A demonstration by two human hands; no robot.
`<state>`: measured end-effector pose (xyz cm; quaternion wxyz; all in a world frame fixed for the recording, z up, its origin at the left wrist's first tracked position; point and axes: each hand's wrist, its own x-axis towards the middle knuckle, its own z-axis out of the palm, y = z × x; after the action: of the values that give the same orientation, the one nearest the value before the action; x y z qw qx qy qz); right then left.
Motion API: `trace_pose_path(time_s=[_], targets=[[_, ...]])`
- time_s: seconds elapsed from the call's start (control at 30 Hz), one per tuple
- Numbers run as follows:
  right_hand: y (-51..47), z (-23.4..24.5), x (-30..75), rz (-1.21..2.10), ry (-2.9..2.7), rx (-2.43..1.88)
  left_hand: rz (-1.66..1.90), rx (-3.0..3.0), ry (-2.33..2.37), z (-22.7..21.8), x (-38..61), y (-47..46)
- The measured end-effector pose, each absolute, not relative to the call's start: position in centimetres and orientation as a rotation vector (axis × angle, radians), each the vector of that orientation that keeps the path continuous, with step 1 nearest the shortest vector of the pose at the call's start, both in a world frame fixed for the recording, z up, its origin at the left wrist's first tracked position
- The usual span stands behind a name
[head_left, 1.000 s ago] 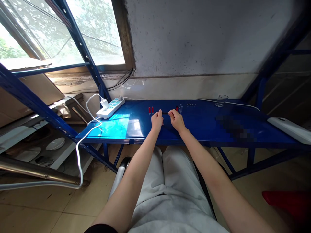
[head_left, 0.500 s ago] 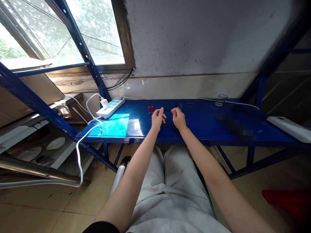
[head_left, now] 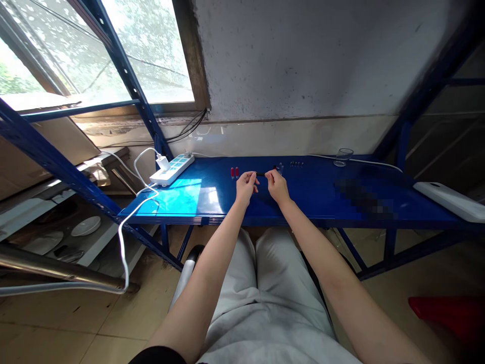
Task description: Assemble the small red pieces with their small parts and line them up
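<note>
A short, thin black rod spans the gap between my two hands, above the blue tabletop. My left hand pinches its left end, the lower fingers loosely curled. At the other end, my right hand has thumb and fingers closed on it. The rod's ends are hidden by my fingertips, and its exact kind is too small to make out. Two small red pieces with pale lower ends lie just left of my left hand. Behind my right hand are small clear pieces and something red, partly covered.
Several tiny metallic pieces lie in a row at the back of the blue table. A clear glass stands back right, near a white device. A white power strip with its cable occupies the left end. A blurred dark patch lies right.
The hands keep their hold on the black rod and have come slightly closer together. The view has shifted a little; the table pieces lie as before.
</note>
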<state>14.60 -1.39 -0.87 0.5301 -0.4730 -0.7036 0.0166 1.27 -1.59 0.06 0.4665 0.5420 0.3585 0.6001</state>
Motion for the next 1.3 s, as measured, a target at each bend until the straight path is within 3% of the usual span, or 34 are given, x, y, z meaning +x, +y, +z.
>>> trace_pose_path(time_s=[1.3], targets=[[-1.64, -0.7, 14.34, 0.068, -1.733, -1.139, 1.424, 1.049, 0.893, 0.13, 0.78, -1.09]])
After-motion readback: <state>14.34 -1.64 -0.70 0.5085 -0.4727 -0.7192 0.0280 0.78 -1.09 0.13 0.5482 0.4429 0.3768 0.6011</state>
